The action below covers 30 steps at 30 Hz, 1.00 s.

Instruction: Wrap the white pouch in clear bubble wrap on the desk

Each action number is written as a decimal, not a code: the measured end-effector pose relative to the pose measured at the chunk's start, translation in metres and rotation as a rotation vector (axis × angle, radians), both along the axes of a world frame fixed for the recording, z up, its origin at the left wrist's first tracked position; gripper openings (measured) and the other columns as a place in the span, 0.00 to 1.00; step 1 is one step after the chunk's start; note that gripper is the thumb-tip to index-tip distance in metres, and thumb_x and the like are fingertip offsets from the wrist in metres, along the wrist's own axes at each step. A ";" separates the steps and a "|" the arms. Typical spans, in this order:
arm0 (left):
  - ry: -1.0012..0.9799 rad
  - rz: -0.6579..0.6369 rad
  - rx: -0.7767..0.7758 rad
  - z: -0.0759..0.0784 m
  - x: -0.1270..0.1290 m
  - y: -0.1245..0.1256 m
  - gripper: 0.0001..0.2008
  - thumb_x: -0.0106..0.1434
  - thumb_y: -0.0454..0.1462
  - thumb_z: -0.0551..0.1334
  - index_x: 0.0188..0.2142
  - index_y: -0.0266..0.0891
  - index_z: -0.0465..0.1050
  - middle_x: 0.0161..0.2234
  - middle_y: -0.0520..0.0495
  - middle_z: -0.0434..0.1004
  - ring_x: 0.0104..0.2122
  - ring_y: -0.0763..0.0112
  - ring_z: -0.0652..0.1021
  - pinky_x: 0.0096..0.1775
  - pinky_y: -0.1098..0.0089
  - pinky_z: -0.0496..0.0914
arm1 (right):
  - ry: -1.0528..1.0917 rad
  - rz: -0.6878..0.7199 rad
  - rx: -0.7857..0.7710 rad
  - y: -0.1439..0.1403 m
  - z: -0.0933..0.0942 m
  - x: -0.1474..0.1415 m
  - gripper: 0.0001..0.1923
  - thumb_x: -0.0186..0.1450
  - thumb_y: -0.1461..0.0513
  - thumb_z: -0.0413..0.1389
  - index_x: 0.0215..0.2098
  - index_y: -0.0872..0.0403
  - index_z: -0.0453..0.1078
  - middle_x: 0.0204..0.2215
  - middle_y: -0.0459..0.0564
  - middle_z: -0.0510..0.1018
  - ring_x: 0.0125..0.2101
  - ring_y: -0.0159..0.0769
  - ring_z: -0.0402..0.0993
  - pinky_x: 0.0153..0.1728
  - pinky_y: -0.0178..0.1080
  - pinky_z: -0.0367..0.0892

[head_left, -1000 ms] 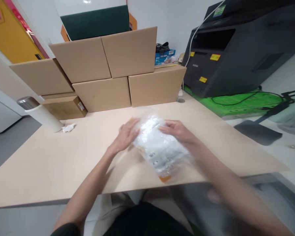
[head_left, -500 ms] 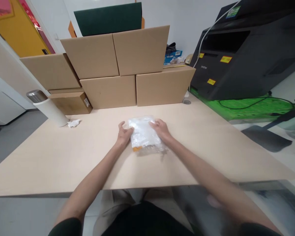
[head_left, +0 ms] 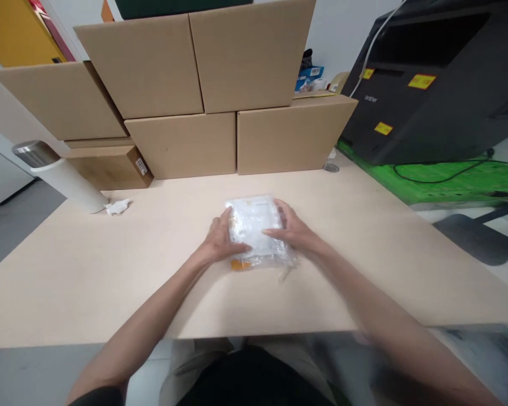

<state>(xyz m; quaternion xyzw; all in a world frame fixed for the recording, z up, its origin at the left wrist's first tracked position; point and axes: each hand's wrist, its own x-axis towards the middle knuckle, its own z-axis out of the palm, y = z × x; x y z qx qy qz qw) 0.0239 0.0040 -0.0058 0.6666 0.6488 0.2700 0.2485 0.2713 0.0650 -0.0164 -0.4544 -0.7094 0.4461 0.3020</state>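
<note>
A package in clear plastic wrap (head_left: 256, 225), white inside with an orange patch at its near left corner, lies on the light wooden table (head_left: 152, 254). My left hand (head_left: 222, 239) grips its left side, thumb across the top near the front edge. At the right side, my right hand (head_left: 294, 228) holds it with the thumb on top and the fingers round the far right edge. A loose flap of plastic sticks out toward me. What the wrap contains cannot be made out.
Cardboard boxes (head_left: 182, 148) are stacked along the table's back. A white bottle with a steel cap (head_left: 74, 183) stands at the left beside a crumpled tissue (head_left: 118, 207). On the right, a black printer (head_left: 406, 124) rests on a green surface (head_left: 449, 183).
My thumbs have moved down over the package's top, and both hands now wrap its sides more fully. The view has tilted down and come nearer.
</note>
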 end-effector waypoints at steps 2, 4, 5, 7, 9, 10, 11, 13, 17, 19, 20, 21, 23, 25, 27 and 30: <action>0.161 -0.018 -0.031 0.005 -0.003 -0.001 0.61 0.42 0.58 0.73 0.70 0.46 0.46 0.68 0.33 0.49 0.65 0.34 0.57 0.61 0.40 0.56 | 0.011 0.012 -0.072 0.002 0.002 0.006 0.56 0.51 0.45 0.68 0.70 0.43 0.44 0.65 0.59 0.53 0.62 0.57 0.59 0.60 0.60 0.59; 0.267 -0.066 -0.013 0.007 -0.007 0.000 0.61 0.44 0.60 0.71 0.70 0.47 0.44 0.72 0.35 0.34 0.69 0.34 0.44 0.64 0.38 0.47 | -0.001 0.031 -0.105 0.003 0.006 0.010 0.56 0.51 0.46 0.68 0.70 0.41 0.44 0.66 0.58 0.53 0.60 0.56 0.61 0.60 0.60 0.61; 0.294 -0.102 0.001 0.007 -0.010 0.001 0.61 0.45 0.61 0.70 0.71 0.47 0.41 0.72 0.36 0.30 0.69 0.35 0.40 0.64 0.38 0.43 | -0.013 0.046 -0.120 0.003 0.010 0.012 0.57 0.51 0.47 0.68 0.70 0.41 0.44 0.65 0.57 0.53 0.59 0.56 0.61 0.59 0.60 0.62; 0.327 -0.176 -0.006 0.006 -0.014 0.004 0.63 0.47 0.63 0.68 0.71 0.47 0.35 0.73 0.37 0.27 0.70 0.39 0.36 0.65 0.40 0.40 | -0.050 0.081 -0.167 0.002 0.020 0.014 0.56 0.52 0.47 0.68 0.70 0.40 0.43 0.64 0.57 0.55 0.58 0.56 0.62 0.57 0.60 0.65; 0.340 -0.239 -0.039 0.004 -0.019 0.006 0.64 0.48 0.65 0.66 0.72 0.47 0.31 0.73 0.38 0.26 0.70 0.40 0.35 0.66 0.41 0.38 | -0.100 0.110 -0.214 0.000 0.032 0.016 0.56 0.53 0.48 0.67 0.71 0.41 0.41 0.62 0.58 0.56 0.57 0.57 0.62 0.54 0.58 0.68; 0.342 -0.264 -0.057 0.004 -0.021 0.007 0.64 0.48 0.66 0.65 0.72 0.47 0.29 0.73 0.39 0.25 0.70 0.41 0.35 0.66 0.41 0.37 | -0.126 0.120 -0.226 -0.001 0.037 0.017 0.56 0.54 0.48 0.67 0.71 0.42 0.40 0.62 0.58 0.57 0.57 0.57 0.63 0.53 0.58 0.69; 0.342 -0.283 -0.074 0.004 -0.022 0.007 0.65 0.48 0.66 0.64 0.72 0.47 0.28 0.73 0.39 0.24 0.70 0.41 0.34 0.66 0.42 0.36 | -0.147 0.128 -0.230 -0.001 0.040 0.017 0.56 0.55 0.48 0.66 0.72 0.42 0.40 0.61 0.59 0.57 0.56 0.57 0.63 0.52 0.57 0.69; 0.340 -0.296 -0.088 0.004 -0.023 0.007 0.65 0.48 0.66 0.64 0.72 0.48 0.27 0.73 0.40 0.23 0.70 0.41 0.34 0.66 0.41 0.36 | -0.170 0.141 -0.212 -0.001 0.041 0.018 0.56 0.56 0.47 0.65 0.72 0.42 0.38 0.61 0.59 0.57 0.55 0.56 0.64 0.51 0.57 0.70; 0.349 -0.258 -0.062 0.001 -0.021 0.006 0.64 0.48 0.64 0.67 0.72 0.48 0.29 0.73 0.39 0.24 0.70 0.40 0.34 0.66 0.40 0.34 | -0.155 0.152 -0.142 0.005 0.024 0.020 0.55 0.55 0.46 0.65 0.72 0.40 0.39 0.61 0.58 0.56 0.53 0.56 0.65 0.48 0.57 0.72; 0.346 -0.247 -0.038 -0.002 -0.020 0.005 0.64 0.48 0.62 0.69 0.72 0.48 0.31 0.73 0.38 0.25 0.70 0.39 0.36 0.66 0.40 0.35 | -0.149 0.147 -0.119 0.007 0.015 0.021 0.55 0.55 0.46 0.65 0.71 0.38 0.39 0.63 0.57 0.53 0.53 0.57 0.65 0.47 0.57 0.73; 0.342 -0.243 -0.025 -0.004 -0.020 0.005 0.64 0.48 0.61 0.69 0.72 0.48 0.32 0.73 0.37 0.25 0.70 0.39 0.36 0.65 0.40 0.36 | -0.148 0.144 -0.114 0.008 0.012 0.021 0.55 0.55 0.45 0.66 0.71 0.37 0.40 0.64 0.56 0.52 0.53 0.58 0.65 0.46 0.56 0.73; 0.338 -0.240 -0.015 -0.005 -0.020 0.004 0.64 0.47 0.60 0.70 0.72 0.49 0.32 0.73 0.37 0.25 0.70 0.38 0.37 0.65 0.39 0.36 | -0.149 0.140 -0.115 0.008 0.010 0.021 0.55 0.54 0.45 0.66 0.71 0.37 0.40 0.65 0.56 0.51 0.53 0.58 0.65 0.46 0.57 0.73; 0.329 -0.234 0.014 -0.005 -0.021 0.002 0.64 0.48 0.59 0.70 0.71 0.49 0.30 0.72 0.37 0.23 0.70 0.38 0.36 0.65 0.38 0.36 | -0.149 0.135 -0.123 0.008 0.010 0.021 0.56 0.54 0.45 0.66 0.71 0.36 0.40 0.66 0.56 0.51 0.53 0.59 0.65 0.46 0.57 0.73; 0.331 -0.253 0.069 -0.002 -0.020 -0.001 0.61 0.51 0.58 0.70 0.72 0.49 0.33 0.72 0.38 0.22 0.70 0.38 0.35 0.65 0.38 0.35 | -0.141 0.131 -0.132 0.007 0.012 0.021 0.56 0.54 0.44 0.66 0.72 0.38 0.39 0.65 0.57 0.52 0.54 0.59 0.65 0.47 0.58 0.72; 0.346 -0.309 0.137 0.001 -0.020 -0.003 0.51 0.55 0.57 0.68 0.70 0.51 0.44 0.73 0.42 0.25 0.70 0.39 0.35 0.65 0.39 0.34 | -0.131 0.136 -0.137 0.006 0.013 0.021 0.57 0.54 0.44 0.65 0.72 0.39 0.38 0.66 0.58 0.52 0.55 0.59 0.65 0.48 0.59 0.72; 0.383 -0.394 0.157 0.006 -0.019 -0.004 0.39 0.59 0.56 0.65 0.66 0.54 0.58 0.73 0.46 0.37 0.70 0.40 0.40 0.65 0.39 0.33 | -0.134 0.150 -0.108 0.005 0.011 0.020 0.57 0.55 0.45 0.65 0.72 0.40 0.38 0.67 0.58 0.50 0.58 0.60 0.61 0.52 0.59 0.69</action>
